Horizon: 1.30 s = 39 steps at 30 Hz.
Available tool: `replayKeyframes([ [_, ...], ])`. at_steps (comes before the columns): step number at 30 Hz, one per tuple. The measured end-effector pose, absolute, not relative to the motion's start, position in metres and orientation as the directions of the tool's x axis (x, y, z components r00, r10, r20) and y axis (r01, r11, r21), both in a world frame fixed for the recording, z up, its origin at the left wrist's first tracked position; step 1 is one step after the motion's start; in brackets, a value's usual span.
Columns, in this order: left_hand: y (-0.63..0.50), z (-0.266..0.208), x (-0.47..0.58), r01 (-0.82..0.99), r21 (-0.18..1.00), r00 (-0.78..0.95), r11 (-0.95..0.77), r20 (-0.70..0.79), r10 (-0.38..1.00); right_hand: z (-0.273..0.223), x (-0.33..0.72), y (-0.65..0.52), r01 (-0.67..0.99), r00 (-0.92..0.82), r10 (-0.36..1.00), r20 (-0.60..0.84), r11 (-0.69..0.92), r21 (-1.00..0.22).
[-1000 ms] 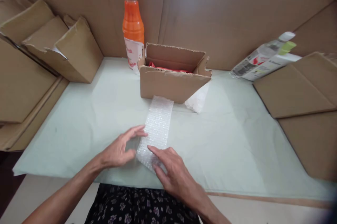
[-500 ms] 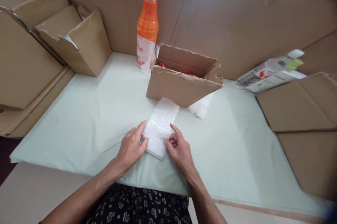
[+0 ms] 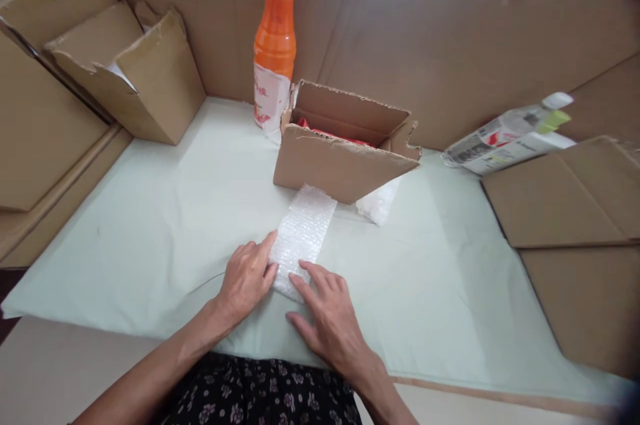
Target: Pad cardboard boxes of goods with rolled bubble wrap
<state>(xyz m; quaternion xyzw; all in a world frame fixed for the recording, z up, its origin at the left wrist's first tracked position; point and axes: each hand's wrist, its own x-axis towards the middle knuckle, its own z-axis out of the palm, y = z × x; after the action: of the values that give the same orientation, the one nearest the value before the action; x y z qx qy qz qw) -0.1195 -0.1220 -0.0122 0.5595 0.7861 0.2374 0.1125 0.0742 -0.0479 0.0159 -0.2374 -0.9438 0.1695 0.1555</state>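
A flat white bubble wrap sheet (image 3: 306, 225) lies on the pale green cloth, slanting up toward the cardboard box. My left hand (image 3: 245, 276) grips its lower left edge, with the thumb and forefinger at the border. Over the lower right part, my right hand (image 3: 325, 308) is open, with fingers spread and fingertips resting on or just above the plastic. Whether anything is inside the wrap cannot be made out. An open cardboard box (image 3: 340, 162) stands at the wrap's far end, and something red (image 3: 335, 135) shows inside it.
An orange drink bottle (image 3: 275, 45) stands behind the box. A white crumpled wrap piece (image 3: 377, 202) lies by the box's right corner. Cardboard boxes (image 3: 170, 85) rise at the left. At the right are a leaning clear bottle (image 3: 505, 128) and a folded carton (image 3: 565, 205).
My right hand has let go of the wrap's right edge, moved left and spread its fingers over the lower part. My left hand stays at the left edge.
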Motion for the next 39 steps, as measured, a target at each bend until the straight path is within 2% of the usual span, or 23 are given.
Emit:
replayKeyframes([
  [2, -0.125, -0.009, -0.122, 0.818, 0.531, -0.341, 0.221, 0.139, 0.930, 0.014, 0.069, -0.052, 0.368, -0.867, 0.462, 0.186, 0.846, -0.387],
  [4, -0.132, -0.003, -0.127, 0.806, 0.581, -0.289, 0.111, 0.224, 0.931, 0.010, 0.066, -0.052, 0.362, -0.846, 0.484, 0.226, 0.830, -0.423],
  [6, -0.142, 0.004, -0.130, 0.781, 0.624, -0.180, -0.034, 0.277, 0.944, 0.008, 0.066, -0.050, 0.353, -0.807, 0.529, 0.260, 0.787, -0.507],
  [8, -0.152, 0.008, -0.132, 0.740, 0.662, -0.079, -0.118, 0.259, 0.963, 0.009, 0.069, -0.048, 0.357, -0.786, 0.580, 0.216, 0.710, -0.607],
  [10, -0.157, 0.008, -0.130, 0.704, 0.704, -0.079, -0.090, 0.203, 0.976, 0.011, 0.073, -0.047, 0.391, -0.778, 0.620, 0.100, 0.603, -0.695],
  [12, -0.157, 0.004, -0.127, 0.687, 0.727, -0.157, 0.007, 0.140, 0.978, 0.012, 0.075, -0.047, 0.432, -0.755, 0.656, 0.015, 0.514, -0.741],
  [13, -0.155, 0.001, -0.125, 0.686, 0.726, -0.198, 0.053, 0.117, 0.973, 0.012, 0.077, -0.048, 0.445, -0.730, 0.683, 0.027, 0.505, -0.739],
  [15, -0.148, -0.003, -0.122, 0.705, 0.701, -0.245, 0.108, 0.098, 0.965, 0.012, 0.080, -0.051, 0.462, -0.656, 0.735, 0.171, 0.571, -0.679],
  [17, -0.141, -0.005, -0.120, 0.746, 0.656, -0.248, 0.110, 0.122, 0.961, 0.012, 0.082, -0.055, 0.466, -0.613, 0.713, 0.341, 0.675, -0.572],
  [18, -0.137, -0.005, -0.119, 0.768, 0.632, -0.244, 0.103, 0.140, 0.960, 0.012, 0.082, -0.057, 0.455, -0.632, 0.675, 0.381, 0.721, -0.523],
  [21, -0.132, -0.001, -0.120, 0.807, 0.586, -0.239, 0.072, 0.212, 0.948, 0.010, 0.080, -0.060, 0.401, -0.759, 0.558, 0.334, 0.806, -0.435],
  [23, -0.135, 0.003, -0.122, 0.814, 0.580, -0.191, 0.001, 0.267, 0.945, 0.006, 0.078, -0.059, 0.388, -0.793, 0.528, 0.303, 0.822, -0.417],
  [25, -0.142, 0.006, -0.124, 0.799, 0.592, -0.086, -0.109, 0.291, 0.953, 0.003, 0.076, -0.057, 0.384, -0.778, 0.550, 0.304, 0.799, -0.463],
  [27, -0.150, 0.007, -0.125, 0.761, 0.628, -0.015, -0.164, 0.269, 0.963, 0.002, 0.078, -0.054, 0.365, -0.769, 0.580, 0.270, 0.744, -0.559],
  [30, -0.155, 0.005, -0.124, 0.715, 0.694, -0.077, -0.084, 0.198, 0.977, 0.003, 0.082, -0.052, 0.348, -0.775, 0.595, 0.212, 0.682, -0.643],
  [35, -0.130, 0.001, -0.119, 0.761, 0.646, -0.202, 0.064, 0.142, 0.969, 0.011, 0.085, -0.054, 0.467, -0.672, 0.644, 0.365, 0.752, -0.465],
  [37, -0.119, 0.000, -0.118, 0.759, 0.645, -0.237, 0.089, 0.147, 0.960, 0.010, 0.082, -0.054, 0.465, -0.717, 0.604, 0.348, 0.786, -0.407],
  [39, -0.115, 0.000, -0.117, 0.690, 0.711, -0.313, 0.134, 0.126, 0.941, 0.006, 0.077, -0.051, 0.453, -0.758, 0.573, 0.313, 0.807, -0.379],
])
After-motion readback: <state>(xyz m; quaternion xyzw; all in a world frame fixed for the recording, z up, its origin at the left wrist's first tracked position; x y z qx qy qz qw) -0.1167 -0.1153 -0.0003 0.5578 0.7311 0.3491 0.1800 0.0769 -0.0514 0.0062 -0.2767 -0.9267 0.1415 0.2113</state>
